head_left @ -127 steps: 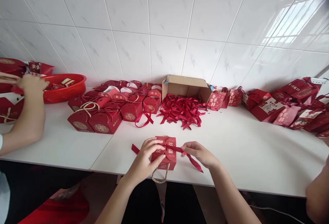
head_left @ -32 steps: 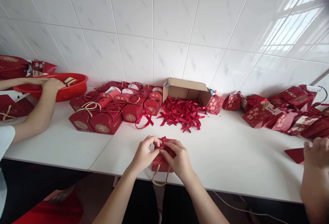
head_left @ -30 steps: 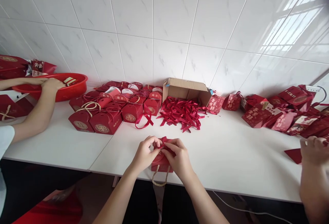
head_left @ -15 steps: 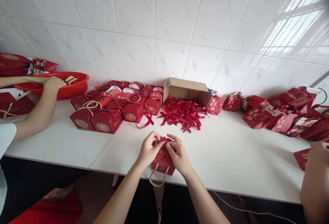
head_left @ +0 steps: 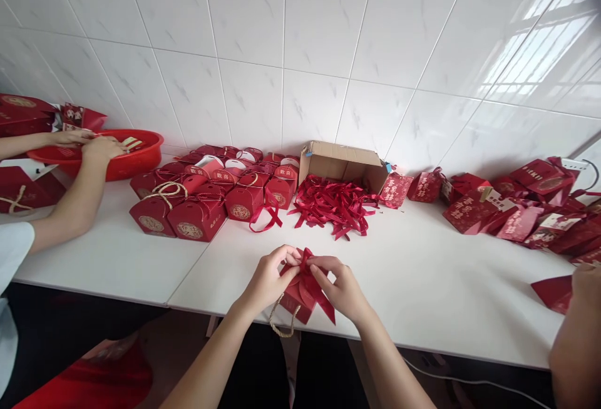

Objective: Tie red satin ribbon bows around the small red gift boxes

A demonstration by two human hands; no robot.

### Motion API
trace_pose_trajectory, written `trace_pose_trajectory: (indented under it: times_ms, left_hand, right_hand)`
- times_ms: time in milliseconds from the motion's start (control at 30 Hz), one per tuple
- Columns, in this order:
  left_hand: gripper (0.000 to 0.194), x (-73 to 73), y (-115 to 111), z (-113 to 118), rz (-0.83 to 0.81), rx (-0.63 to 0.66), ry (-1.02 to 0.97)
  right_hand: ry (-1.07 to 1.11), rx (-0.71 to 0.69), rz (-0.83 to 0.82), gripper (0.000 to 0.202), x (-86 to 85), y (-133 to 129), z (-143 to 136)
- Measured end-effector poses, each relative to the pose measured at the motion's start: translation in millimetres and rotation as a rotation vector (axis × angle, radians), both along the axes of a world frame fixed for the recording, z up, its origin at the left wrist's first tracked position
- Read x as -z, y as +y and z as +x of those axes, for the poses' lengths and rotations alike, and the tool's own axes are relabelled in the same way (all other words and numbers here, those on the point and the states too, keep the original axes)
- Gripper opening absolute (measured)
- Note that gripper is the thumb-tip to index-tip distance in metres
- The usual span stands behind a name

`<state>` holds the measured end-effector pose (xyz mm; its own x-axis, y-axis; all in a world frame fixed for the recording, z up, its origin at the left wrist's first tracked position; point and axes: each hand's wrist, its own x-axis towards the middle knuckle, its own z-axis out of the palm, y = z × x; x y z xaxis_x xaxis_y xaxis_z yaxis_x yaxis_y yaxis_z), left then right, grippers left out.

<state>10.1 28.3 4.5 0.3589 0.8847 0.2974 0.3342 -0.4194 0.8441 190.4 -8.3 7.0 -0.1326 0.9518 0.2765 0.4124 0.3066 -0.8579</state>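
A small red gift box (head_left: 299,305) sits near the table's front edge, a twisted rope handle (head_left: 282,327) hanging from its near side. On top of it is a red ribbon (head_left: 320,296), gathered into a bow with one tail falling over the box's right side. My left hand (head_left: 275,274) pinches the ribbon from the left, thumb and fingers together at the knot. From the right, my right hand (head_left: 339,280) pinches it close to the same spot. The knot itself is partly covered by my fingertips.
Beyond my hands, loose red ribbons (head_left: 334,205) spill from a cardboard box (head_left: 345,153). Rows of red gift boxes (head_left: 197,218) stand left. A co-worker's hands (head_left: 101,146) are at a red basin (head_left: 150,155). Red bags (head_left: 474,212) pile up right, near another person's hand (head_left: 586,280).
The gift box has turned slightly, and a ribbon tail now hangs over its right side. My right hand has shifted a little to the right. The left co-worker's second hand has come into view.
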Motion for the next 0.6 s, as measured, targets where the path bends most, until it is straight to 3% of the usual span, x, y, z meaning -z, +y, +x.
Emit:
trace_pose_trajectory:
  times_ms: [300,433,500,600]
  left_hand:
    - [0.013,0.0,4,-4,0.004,0.096,0.015]
    - [0.013,-0.8,4,-5,-0.009,0.115,0.013]
    - [0.012,-4.0,5,-5,0.007,0.127,0.023]
    - [0.014,-11.9,5,-5,0.064,0.149,0.064]
  right_hand:
    - [-0.472,-0.045,0.304,0.023,-22.5,4,11]
    - [-0.457,-0.149,0.095,0.017,-38.4,-3,19]
    - [-0.389,-0.124,0.018,0.027,-42.3,1,23]
    - [-0.248,-0.11,0.03,0.042,-41.7,20,23]
